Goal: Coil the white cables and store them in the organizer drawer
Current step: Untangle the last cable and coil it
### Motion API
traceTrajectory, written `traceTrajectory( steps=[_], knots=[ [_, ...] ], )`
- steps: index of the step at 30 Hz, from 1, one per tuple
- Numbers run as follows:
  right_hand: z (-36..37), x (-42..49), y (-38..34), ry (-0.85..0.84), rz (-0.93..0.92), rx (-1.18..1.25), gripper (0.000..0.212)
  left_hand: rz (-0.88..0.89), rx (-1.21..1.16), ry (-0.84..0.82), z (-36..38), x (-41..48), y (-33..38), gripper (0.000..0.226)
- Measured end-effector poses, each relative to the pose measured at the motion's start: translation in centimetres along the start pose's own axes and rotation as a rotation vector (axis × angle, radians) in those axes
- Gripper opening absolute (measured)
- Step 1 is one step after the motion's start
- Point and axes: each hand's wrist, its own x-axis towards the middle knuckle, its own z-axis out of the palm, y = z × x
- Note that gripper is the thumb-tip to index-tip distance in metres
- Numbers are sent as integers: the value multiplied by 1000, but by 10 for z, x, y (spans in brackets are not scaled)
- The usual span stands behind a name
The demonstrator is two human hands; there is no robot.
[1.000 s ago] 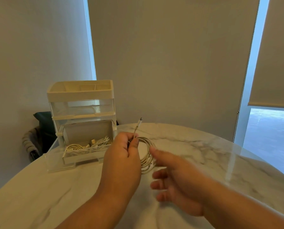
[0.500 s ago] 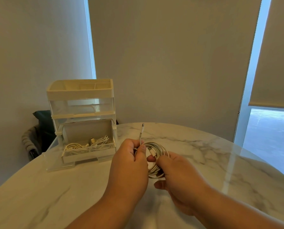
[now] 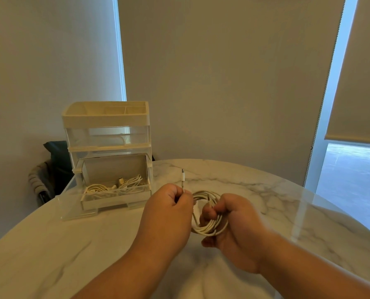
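A coiled white cable (image 3: 210, 228) hangs in the air above the marble table (image 3: 50, 255). My right hand (image 3: 233, 229) grips the coil with its fingers curled through the loops. My left hand (image 3: 169, 212) pinches the cable's free end, and the plug (image 3: 183, 176) sticks up above its fingers. To the left stands the cream and clear organizer (image 3: 106, 134). Its bottom drawer (image 3: 115, 200) is pulled open and holds several white cables (image 3: 115, 186).
A dark chair (image 3: 48, 171) with a grey cloth over it stands behind the table at the left. A wall lies beyond the table's far edge. At the right are a window blind (image 3: 360, 83) and a strip of bright floor.
My right hand has come in from the open and closed round the coil. Both hands and the coil have shifted right, away from the drawer.
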Motion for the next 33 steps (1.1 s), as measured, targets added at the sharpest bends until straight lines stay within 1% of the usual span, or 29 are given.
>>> traceTrajectory(
  steps=[2, 4, 6, 8, 10, 13, 16, 18, 19, 20, 22, 24, 26, 29, 31, 33],
  knots=[
    [-3, 2, 1, -17, 7, -75, 18, -61, -96, -8, 0, 0, 1, 22],
    [-4, 4, 3, 5, -14, -129, 25, -178, -264, -40, 1, 2, 0, 21],
    [-3, 5, 4, 31, -49, -133, 17, -313, -477, -82, 3, 1, 2, 18],
    [-3, 4, 3, 8, -70, -151, 20, -376, -577, -101, 4, 2, 1, 18],
    [-5, 5, 3, -28, -84, -158, 19, -386, -581, -129, 3, 5, 0, 19],
    [-10, 9, 5, -10, -136, -170, 28, -427, -638, -201, -1, 8, 4, 18],
    [-13, 15, 10, 73, -221, -290, 49, -445, -654, -213, -2, 8, 6, 19],
    [-10, 15, 12, 98, -271, -370, 64, -443, -653, -172, -2, 7, 8, 21],
    [-9, 16, 13, 102, -281, -397, 68, -437, -658, -147, -2, 6, 9, 22],
    [-8, 16, 13, 103, -285, -416, 67, -428, -670, -129, -1, 5, 10, 24],
    [-6, 17, 15, 120, -276, -439, 54, -423, -728, -85, 1, 3, 12, 26],
    [-5, 19, 18, 147, -237, -435, 49, -400, -756, -39, 5, 1, 12, 24],
    [-4, 19, 21, 165, -180, -346, 50, -343, -713, -11, 9, 0, 11, 22],
    [1, 17, 24, 141, -119, -222, 51, -350, -694, 51, 12, -2, 9, 21],
    [3, 17, 26, 143, -128, -201, 52, -316, -622, 77, 15, -2, 7, 23],
    [2, 19, 28, 175, -173, -240, 52, -255, -515, 111, 18, 0, 2, 23]
  ],
)
